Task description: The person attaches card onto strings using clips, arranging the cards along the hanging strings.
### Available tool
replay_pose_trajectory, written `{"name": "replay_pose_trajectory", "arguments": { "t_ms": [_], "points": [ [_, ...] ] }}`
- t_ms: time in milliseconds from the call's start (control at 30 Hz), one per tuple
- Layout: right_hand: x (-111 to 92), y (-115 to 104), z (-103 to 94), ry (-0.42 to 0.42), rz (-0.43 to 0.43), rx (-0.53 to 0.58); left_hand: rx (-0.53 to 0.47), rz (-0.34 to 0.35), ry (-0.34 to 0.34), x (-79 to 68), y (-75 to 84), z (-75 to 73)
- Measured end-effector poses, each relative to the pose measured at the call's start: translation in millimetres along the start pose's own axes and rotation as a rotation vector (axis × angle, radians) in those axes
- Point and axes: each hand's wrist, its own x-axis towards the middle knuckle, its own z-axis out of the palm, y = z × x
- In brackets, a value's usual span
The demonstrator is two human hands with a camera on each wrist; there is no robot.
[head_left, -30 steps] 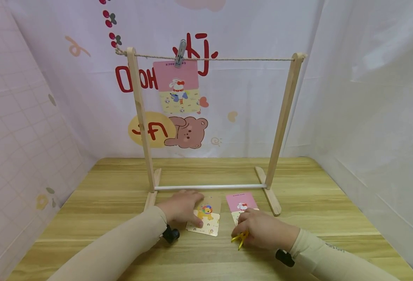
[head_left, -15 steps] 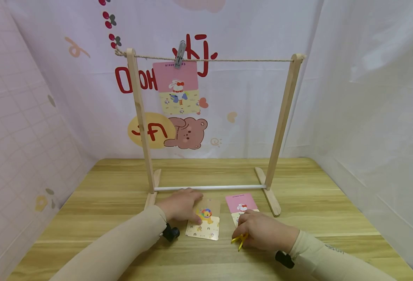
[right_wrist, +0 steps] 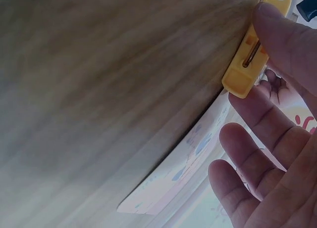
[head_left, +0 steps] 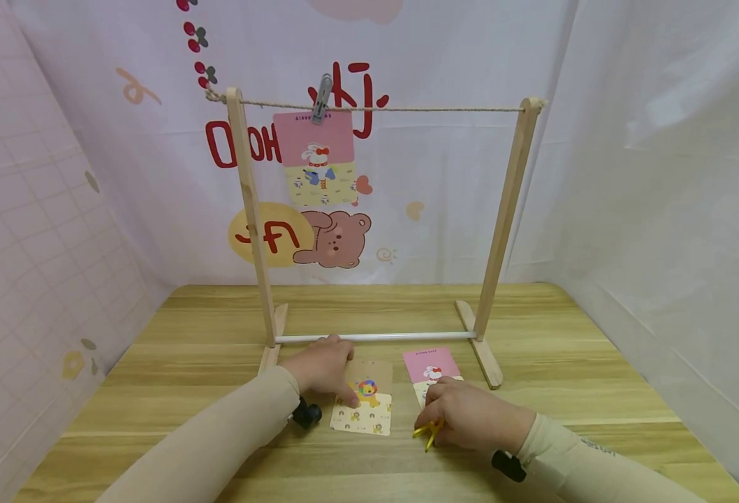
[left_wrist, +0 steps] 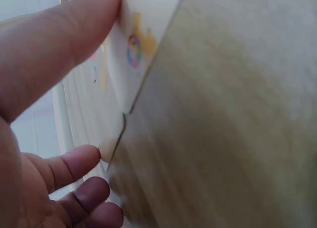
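Note:
My left hand [head_left: 323,367] lies over the lion card [head_left: 361,416], tan at the top and cream below. In the left wrist view its thumb presses on the card [left_wrist: 130,74], while the other fingers are spread and loosely bent near the table. A step shows along the card edge there; I cannot tell whether a second card lies beneath. My right hand [head_left: 473,413] pinches a yellow clothespin [right_wrist: 246,64] between thumb and index finger. Just beyond it lies a pink and yellow rabbit card [head_left: 429,363], partly hidden by the hand.
A wooden frame [head_left: 503,230] stands behind the cards, with a rope [head_left: 438,109] across its top and a white bar [head_left: 401,337] low down. A grey clothespin [head_left: 322,99] holds another rabbit card [head_left: 316,140] on the rope. White printed cloth [head_left: 445,230] hangs behind the table.
The lion card has slid a little toward me and slightly left under my left thumb, which pulled back slightly. My right hand and its clothespin have stayed almost still.

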Motion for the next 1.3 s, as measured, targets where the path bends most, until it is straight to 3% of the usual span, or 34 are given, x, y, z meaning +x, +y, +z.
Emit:
{"name": "replay_pose_trajectory", "arguments": {
  "t_ms": [367,933,1300],
  "points": [
    [0,-1,-1.3,-0.003,-0.002,0.002,-0.01,-0.04,-0.032,3.4,-1.1,-1.5],
    [0,-2,-3.4,-0.024,0.019,0.017,0.065,-0.02,-0.045,10.4,-2.3,-0.7],
    [0,-2,-1.9,-0.008,0.011,0.016,0.021,-0.046,-0.071,11.7,-2.4,0.4]
  ]
}}
